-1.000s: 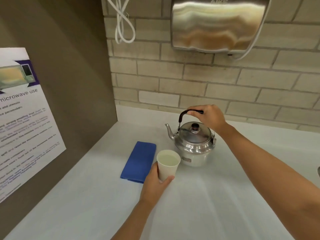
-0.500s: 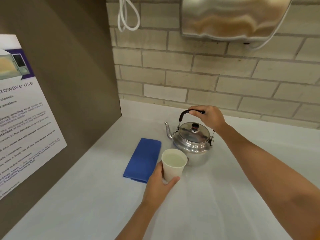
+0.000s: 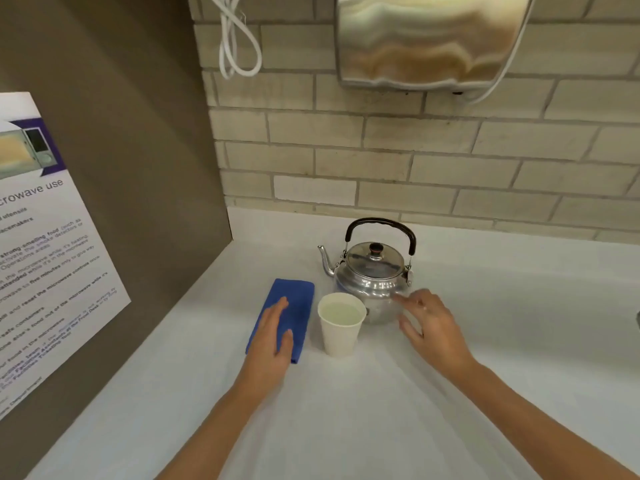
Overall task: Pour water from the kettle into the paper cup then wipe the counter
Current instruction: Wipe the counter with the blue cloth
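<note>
- Left hand [image 3: 273,336] laid flat and open, fingers together, on the near half of a folded blue cloth [image 3: 292,306].
- Right hand [image 3: 427,327] open and empty, fingers loosely spread, hovering just in front of the kettle's lower right side; contact with the metal impossible to tell.
- Between the two hands, a white paper cup [image 3: 339,332] standing upright, filled with water nearly to the rim, held by neither hand.
- Just behind the cup, a polished steel kettle [image 3: 372,273], lid on, black handle raised, spout pointing left toward the corner.
- Cloth, cup and kettle all resting on a white surface [image 3: 346,417], cloth just beside the cup on its left.
- Behind, a pale brick wall with a steel hand dryer [image 3: 426,39] and a looped white cord [image 3: 237,46].
- At left, a brown panel carrying a microwave-use notice [image 3: 45,244].
</note>
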`<state>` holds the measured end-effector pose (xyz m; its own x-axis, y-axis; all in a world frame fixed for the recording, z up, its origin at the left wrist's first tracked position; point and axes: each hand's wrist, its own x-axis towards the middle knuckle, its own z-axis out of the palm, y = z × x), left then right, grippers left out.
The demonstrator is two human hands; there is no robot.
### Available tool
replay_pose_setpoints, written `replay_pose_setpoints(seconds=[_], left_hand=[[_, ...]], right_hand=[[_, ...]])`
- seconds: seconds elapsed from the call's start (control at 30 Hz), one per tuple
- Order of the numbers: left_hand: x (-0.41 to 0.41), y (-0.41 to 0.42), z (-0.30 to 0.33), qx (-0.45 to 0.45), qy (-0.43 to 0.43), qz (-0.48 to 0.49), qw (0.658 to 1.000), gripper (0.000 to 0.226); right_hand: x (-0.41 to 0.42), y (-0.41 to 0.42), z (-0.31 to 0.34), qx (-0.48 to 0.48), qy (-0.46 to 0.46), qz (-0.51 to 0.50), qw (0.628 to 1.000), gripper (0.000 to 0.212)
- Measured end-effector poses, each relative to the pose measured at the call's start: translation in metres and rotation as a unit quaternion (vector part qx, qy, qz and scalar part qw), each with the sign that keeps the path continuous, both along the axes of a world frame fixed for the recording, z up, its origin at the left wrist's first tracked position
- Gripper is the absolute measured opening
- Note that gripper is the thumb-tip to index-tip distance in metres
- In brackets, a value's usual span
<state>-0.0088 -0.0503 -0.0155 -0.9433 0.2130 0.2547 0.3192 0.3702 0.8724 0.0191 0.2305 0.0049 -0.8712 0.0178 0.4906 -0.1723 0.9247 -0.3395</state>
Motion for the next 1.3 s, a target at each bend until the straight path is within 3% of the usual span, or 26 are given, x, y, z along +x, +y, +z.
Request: replay_pose_setpoints(seconds=[0.13,0.3,0.5,0.6,0.7,0.9,1.03,1.13,1.3], left_hand=[[-0.082,0.007,0.007,-0.193,0.009,0.022,0.981,0.045],[-0.117,0.021,-0.028,-0.417,0.025,-0.031,0.908,0.048],[-0.069,-0.006,-0.040,-0.409,0.087,-0.016,0.908,0.050],[-0.038,-0.067,-0.045,-0.390,0.062,-0.015,0.919,0.050],[-0.027,-0.106,-0.036,-0.405,-0.003,0.048,0.913,0.051],[0.044,-0.017,-0.030,-0.429,-0.062,0.209,0.877,0.056],[0.113,0.051,-0.034,-0.423,-0.016,0.115,0.899,0.057],[0.120,0.029,-0.036,-0.424,0.007,0.055,0.904,0.055],[0.106,-0.020,-0.031,-0.400,-0.051,0.183,0.896,0.055]], right_hand=[[0.036,0.003,-0.040,0.012,-0.106,-0.012,0.994,0.033],[0.043,0.003,-0.051,0.029,-0.115,-0.020,0.993,0.033],[0.044,0.001,-0.053,0.021,-0.134,-0.035,0.990,0.035],[0.044,-0.002,-0.050,0.012,-0.160,-0.040,0.986,0.035],[0.051,-0.008,-0.051,-0.005,-0.160,-0.078,0.984,0.035],[0.080,-0.034,-0.056,-0.046,-0.172,-0.110,0.978,0.040],[0.092,-0.041,-0.053,-0.062,-0.181,-0.080,0.978,0.041],[0.099,-0.031,-0.050,-0.045,-0.208,-0.069,0.975,0.041],[0.116,0.013,-0.043,-0.028,-0.231,-0.119,0.965,0.042]])
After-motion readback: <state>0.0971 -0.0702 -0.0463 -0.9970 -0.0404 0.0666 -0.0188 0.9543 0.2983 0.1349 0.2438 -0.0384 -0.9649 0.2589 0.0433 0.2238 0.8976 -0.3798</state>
